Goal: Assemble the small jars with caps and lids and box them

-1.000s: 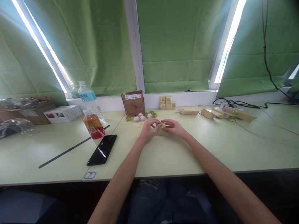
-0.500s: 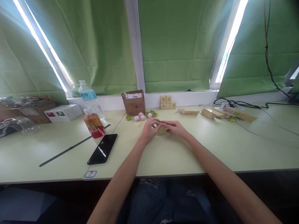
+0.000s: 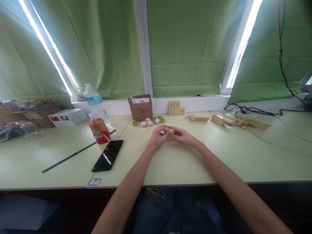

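A small tan cardboard box [image 3: 169,134] rests on the pale green table [image 3: 185,162] straight ahead of me. My left hand [image 3: 158,136] curls round its left side, fingers closed against it. From the right, my right hand [image 3: 183,135] grips the same box, fingers pressed on its top and side. Just beyond lie small white round items [image 3: 147,123] and green pieces [image 3: 159,119].
A stack of finished small boxes [image 3: 175,107] stands by the window sill, beside an open carton [image 3: 141,108]. Flat box blanks [image 3: 234,119] and cables lie at right. A phone [image 3: 107,155], red drink bottle [image 3: 98,130], water bottle [image 3: 94,101] and black strip [image 3: 73,156] sit at left.
Both hands have stayed on the small box, closing in a little tighter over it. The view has tilted slightly; nothing else on the table moved.
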Motion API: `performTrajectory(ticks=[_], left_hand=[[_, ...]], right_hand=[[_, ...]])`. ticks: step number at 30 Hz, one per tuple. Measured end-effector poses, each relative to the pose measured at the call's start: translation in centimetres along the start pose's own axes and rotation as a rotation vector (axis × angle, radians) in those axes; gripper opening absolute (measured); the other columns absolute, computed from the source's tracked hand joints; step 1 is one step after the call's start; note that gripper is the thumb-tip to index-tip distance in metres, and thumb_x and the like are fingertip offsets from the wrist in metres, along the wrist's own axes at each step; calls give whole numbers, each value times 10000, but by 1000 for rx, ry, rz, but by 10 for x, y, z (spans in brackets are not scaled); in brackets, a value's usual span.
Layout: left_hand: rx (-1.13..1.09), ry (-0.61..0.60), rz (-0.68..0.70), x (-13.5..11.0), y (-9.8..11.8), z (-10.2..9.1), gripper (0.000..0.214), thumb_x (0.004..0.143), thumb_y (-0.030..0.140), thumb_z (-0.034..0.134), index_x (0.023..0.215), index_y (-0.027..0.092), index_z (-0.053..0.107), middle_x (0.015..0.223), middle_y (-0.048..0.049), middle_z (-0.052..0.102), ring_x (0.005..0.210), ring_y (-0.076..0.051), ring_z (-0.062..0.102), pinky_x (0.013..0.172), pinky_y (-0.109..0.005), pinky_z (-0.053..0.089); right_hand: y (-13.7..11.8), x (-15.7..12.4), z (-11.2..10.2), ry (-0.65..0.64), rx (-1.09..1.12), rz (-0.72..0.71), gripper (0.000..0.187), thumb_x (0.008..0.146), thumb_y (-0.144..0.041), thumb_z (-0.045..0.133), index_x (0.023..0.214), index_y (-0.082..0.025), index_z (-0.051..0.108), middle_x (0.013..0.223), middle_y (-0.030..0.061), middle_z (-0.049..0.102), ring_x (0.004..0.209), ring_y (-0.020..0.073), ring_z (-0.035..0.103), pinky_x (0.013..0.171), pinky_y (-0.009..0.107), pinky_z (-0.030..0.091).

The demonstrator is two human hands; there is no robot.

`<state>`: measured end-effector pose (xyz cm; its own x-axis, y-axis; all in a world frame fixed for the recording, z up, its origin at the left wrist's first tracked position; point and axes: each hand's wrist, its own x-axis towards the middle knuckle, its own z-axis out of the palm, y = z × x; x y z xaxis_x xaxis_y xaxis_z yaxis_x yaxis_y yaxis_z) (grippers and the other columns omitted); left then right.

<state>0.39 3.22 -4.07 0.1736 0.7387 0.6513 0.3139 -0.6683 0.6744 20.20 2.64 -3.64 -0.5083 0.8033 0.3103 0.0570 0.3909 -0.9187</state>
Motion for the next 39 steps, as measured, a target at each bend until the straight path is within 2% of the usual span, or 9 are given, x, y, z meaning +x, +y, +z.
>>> performTrajectory(ticks=[9,14,16,18,20,22,30,35,39], left_hand=[[-27,63,-18,4,-13,13,214,912,384,687,824,191,714,1175,-94,685,1084,-260,664,806,-382,618],[-18,49,-92,18,-12,23,168,948,347,639,855,209,665,948,-60,720,966,-243,685,932,-446,589],[-80,29,-131,21,-10,27,203,971,372,603,847,220,655,939,-64,728,1050,-269,689,922,-448,600],[-182,31,-215,21,-10,29,201,977,422,592,1045,250,672,1144,-89,725,1267,-309,609,833,-412,641],[-311,82,-326,21,-14,30,367,963,459,606,1287,291,572,1387,-115,617,1341,-327,556,694,-368,667],[-391,90,-438,20,-19,31,399,954,479,607,1301,296,530,1473,-132,532,1333,-330,557,621,-334,672],[-391,19,-679,21,-21,30,342,924,444,610,1201,252,550,1199,-128,576,1002,-237,664,507,-252,627],[-394,14,-729,21,-16,30,330,934,381,570,1217,213,541,1243,-134,541,969,-211,641,491,-222,599],[-404,5,-752,22,-16,30,333,922,360,569,1222,217,539,1291,-141,518,997,-216,616,474,-209,587]], right_hand=[[9,18,-5,137,-450,-97,583,861,-357,716,1431,-338,597,1355,75,647,1172,294,625,928,429,559],[22,22,2,301,-809,68,794,811,-503,756,1531,-313,481,1223,134,702,1100,372,633,957,494,492],[25,23,7,358,-905,100,764,851,-491,699,1547,-293,451,1139,150,726,1069,384,640,918,489,487],[27,30,4,368,-937,144,697,890,-539,627,1523,-289,482,1042,144,738,966,375,665,854,487,499],[28,47,-13,419,-942,232,700,905,-621,565,1513,-282,493,976,141,735,869,369,680,776,482,509],[27,73,-41,517,-963,292,741,921,-673,501,1540,-271,449,984,147,731,871,374,690,747,477,514],[43,186,-172,753,-969,522,789,924,-578,523,1588,-194,335,1320,226,659,1171,437,645,952,596,494],[77,214,-193,704,-836,453,849,853,-512,636,1588,-194,354,1459,200,577,1329,414,552,1092,586,440],[103,218,-197,700,-659,218,1003,841,-457,617,1646,-111,129,1575,223,441,1426,372,463,1169,524,395]])
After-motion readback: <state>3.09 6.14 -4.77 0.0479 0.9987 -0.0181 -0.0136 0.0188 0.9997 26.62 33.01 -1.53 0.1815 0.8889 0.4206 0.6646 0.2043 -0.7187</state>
